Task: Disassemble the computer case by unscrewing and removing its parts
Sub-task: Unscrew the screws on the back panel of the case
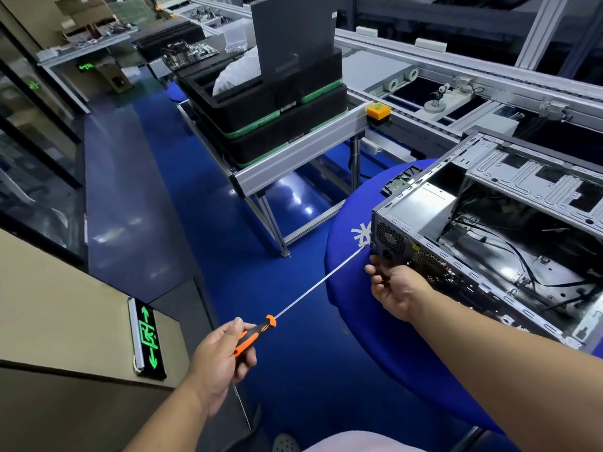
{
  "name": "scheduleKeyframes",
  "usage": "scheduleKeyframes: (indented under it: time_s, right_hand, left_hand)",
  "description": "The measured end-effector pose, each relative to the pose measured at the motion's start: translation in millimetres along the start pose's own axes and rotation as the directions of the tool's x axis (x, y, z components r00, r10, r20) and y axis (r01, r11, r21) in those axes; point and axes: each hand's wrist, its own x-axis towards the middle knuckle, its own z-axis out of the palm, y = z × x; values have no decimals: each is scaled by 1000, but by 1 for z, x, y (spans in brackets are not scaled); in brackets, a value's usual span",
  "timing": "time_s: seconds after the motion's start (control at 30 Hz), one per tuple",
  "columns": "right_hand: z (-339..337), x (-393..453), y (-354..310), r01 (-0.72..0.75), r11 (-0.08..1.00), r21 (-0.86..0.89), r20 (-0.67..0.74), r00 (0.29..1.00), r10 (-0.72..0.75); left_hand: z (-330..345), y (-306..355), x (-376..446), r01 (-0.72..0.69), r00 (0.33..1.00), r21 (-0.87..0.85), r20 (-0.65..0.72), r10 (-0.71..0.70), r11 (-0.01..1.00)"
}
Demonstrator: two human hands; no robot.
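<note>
Head view looks down on an open case lying on its side on a blue round table, its side panel already off and the power supply sitting in the near rear corner. The left hand is curled round the orange-and-black handle of a long screwdriver, whose thin shaft runs up to the lower rear corner of the case, beside the power supply's fan grille; whether the tip sits in a screw head I cannot tell, as it is too small and the other hand is close by. The right hand grips that rear corner, fingers wrapped on the edge, steadying the case. I'd judge this to be the loosening of a rear screw that holds the power supply. To do it well, the shaft wants to stay square to the rear panel, since so long a blade wobbles easily and could slip out and chew the screw head. Firm push along the shaft while turning, with the right hand bracing the case against that push so it doesn't slide on the table, should serve, and the fingers there could catch the screw as it comes free.
</note>
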Motion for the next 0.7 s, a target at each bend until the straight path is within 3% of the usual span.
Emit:
scheduleKeyframes:
  time_s: [0.13,0.43,0.7]
  right_hand:
    - [-1,10,-2,-9,1000,14,-2,1000,9]
    - [-7,33,4,-35,960,-276,-36,999,26]
    - [-7,44,10,5,944,-330,-42,999,-20]
  left_hand:
    - [1,-5,7,24,999,-14,-40,-24,1000]
    - [12,-17,14,49,999,-4,-5,-49,999]
    - [16,-29,24,72,997,9,3,-72,997]
